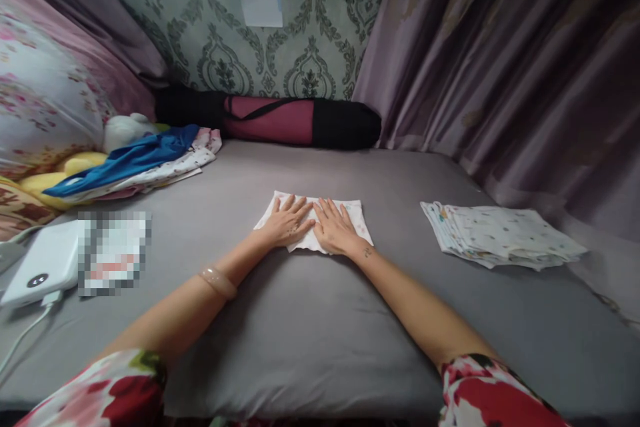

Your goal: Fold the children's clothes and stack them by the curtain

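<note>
A small folded white cloth (pixel 356 212) with a faint print lies flat in the middle of the grey sheet (pixel 300 320). Both palms rest on it. My left hand (pixel 289 221) is spread over its left half, fingers pointing away from me. On the right half lies my right hand (pixel 334 225), also flat with fingers apart, its thumb close to the left one. The hands cover much of the cloth, so its fold lines are partly hidden. Neither hand grips anything.
At right lies a stack of folded printed cloths (pixel 505 233). To the left are a blue garment (pixel 135 159) on other clothes, a white power bank (pixel 47 263) with a cable, and a blurred item (pixel 115 253). A black and maroon long bag (pixel 270 120) lies along the wall.
</note>
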Action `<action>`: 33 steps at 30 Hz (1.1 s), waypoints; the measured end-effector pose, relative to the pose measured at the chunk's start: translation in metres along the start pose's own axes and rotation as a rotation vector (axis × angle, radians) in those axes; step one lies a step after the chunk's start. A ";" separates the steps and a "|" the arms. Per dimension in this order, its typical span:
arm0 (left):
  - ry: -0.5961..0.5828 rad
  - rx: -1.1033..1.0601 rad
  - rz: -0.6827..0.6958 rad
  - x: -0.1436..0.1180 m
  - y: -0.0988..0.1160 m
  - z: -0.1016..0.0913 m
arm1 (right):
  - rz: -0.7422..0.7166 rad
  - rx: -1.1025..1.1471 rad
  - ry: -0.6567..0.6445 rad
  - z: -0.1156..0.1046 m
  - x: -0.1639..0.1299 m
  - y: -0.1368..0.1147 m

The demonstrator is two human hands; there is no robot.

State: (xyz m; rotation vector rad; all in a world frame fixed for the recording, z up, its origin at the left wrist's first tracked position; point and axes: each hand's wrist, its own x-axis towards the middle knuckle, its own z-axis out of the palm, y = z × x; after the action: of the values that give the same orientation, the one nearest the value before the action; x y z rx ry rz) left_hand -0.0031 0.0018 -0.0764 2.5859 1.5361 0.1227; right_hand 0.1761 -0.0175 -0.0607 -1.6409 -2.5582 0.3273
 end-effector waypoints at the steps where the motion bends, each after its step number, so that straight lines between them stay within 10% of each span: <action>1: -0.009 0.001 -0.003 0.001 0.000 0.000 | 0.005 -0.001 -0.003 0.000 0.000 0.000; 10: -0.062 -0.010 -0.004 0.013 0.005 -0.030 | -0.031 0.033 -0.063 -0.017 0.012 0.009; 33: 0.101 -0.016 -0.120 -0.001 -0.027 0.006 | 0.086 -0.014 0.064 0.003 0.003 0.031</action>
State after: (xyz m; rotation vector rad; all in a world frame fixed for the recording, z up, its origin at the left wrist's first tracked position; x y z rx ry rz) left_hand -0.0262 0.0133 -0.0864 2.5028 1.7126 0.2565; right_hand 0.2014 -0.0028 -0.0707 -1.7405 -2.4541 0.2587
